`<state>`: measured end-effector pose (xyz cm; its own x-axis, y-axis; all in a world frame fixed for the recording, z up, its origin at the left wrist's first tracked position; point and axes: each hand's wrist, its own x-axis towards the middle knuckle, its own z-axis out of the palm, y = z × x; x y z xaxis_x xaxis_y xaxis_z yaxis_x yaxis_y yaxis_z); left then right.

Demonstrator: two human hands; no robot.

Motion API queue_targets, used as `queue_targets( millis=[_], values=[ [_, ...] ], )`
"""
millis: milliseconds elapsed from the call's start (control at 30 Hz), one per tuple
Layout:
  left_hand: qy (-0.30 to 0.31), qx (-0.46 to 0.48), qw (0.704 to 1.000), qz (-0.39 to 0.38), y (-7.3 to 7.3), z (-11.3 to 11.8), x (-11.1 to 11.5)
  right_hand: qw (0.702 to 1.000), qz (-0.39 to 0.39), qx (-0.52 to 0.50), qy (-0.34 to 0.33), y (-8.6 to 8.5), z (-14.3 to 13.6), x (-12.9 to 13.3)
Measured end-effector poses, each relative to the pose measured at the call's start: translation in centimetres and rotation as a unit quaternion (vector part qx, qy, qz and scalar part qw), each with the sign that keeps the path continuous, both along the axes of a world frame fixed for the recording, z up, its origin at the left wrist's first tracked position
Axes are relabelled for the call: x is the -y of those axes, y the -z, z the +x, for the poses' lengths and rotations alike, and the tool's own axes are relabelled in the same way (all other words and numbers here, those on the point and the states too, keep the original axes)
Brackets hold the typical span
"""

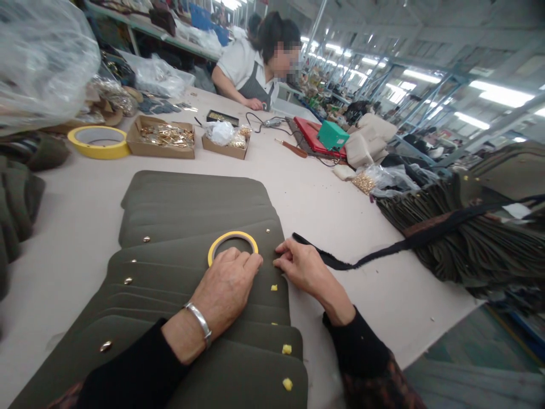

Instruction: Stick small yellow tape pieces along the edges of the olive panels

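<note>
Fingers of L hand (225,284) are curled shut on near side of yellow tape roll (233,233), over olive panels (191,193); R hand (304,267) fingertips nearly meet @ panels' R edge, can't tell if gripping.

Long white ceiling lights (502,94) burn out in the upper right, their glare washing the roof around them into pale haze. The tabletop (323,193) is evenly bright, with only soft, faint shadows. Crinkled plastic (46,57) at the upper left catches whitish sheen and looks smeared; small highlights glint on the bracelet (198,322) and rivets (106,346) lower left. The hands near the centre are fairly crisp, while the far background softens to blur. Wide-angle stretching tilts and bends lines toward the edges, the dim floor (472,346) at lower right is indistinct, and a pixelated patch sits top centre.
</note>
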<state>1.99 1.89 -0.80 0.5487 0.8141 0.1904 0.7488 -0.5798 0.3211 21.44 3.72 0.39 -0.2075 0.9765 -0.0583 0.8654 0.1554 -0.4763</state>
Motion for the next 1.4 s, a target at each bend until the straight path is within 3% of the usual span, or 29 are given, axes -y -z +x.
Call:
queue_targets(
  millis=[100,167,300,467,633,833,1067,1233,1300,1400],
  values=[
    [0.002,0.0,1.0,-0.003,0.0,-0.1,0.0,0.994,0.074,0.073,0.035,-0.4,0.3,0.5],
    [0.002,0.003,1.0,0.0,0.0,-0.1,0.1,0.989,0.131,0.06,0.024,-0.3,0.7,1.3],
    [0.005,0.021,1.0,0.015,0.1,-0.3,0.0,0.981,0.169,0.012,-0.097,0.3,1.5,2.6],
    [0.006,0.012,1.0,0.024,-0.3,-0.3,0.0,0.963,0.171,0.101,-0.183,0.5,0.9,2.3],
    [0.024,0.004,0.999,0.021,-0.5,-0.2,0.3,0.971,0.11,0.166,-0.129,-0.2,-0.8,0.8],
    [0.013,0.079,0.995,0.064,-0.3,-1.0,-0.1,0.982,0.038,0.183,-0.036,-0.9,-2.5,-0.9],
    [-0.001,0.176,0.976,0.127,-0.5,-2.4,-1.0,0.991,0.002,0.103,-0.087,-2.4,-1.6,1.1],
    [0.004,0.164,0.982,0.094,-0.9,-2.4,-0.4,0.986,0.115,-0.117,-0.04,-2.5,-1.3,2.1],
    [-0.003,0.163,0.983,0.083,-0.8,-2.3,-0.2,0.966,0.156,-0.198,-0.059,-2.4,-1.8,2.2],
    [0.009,0.159,0.984,0.085,-0.5,-2.2,0.0,0.948,0.197,-0.22,-0.119,-2.3,-2.7,2.3]
  ],
)
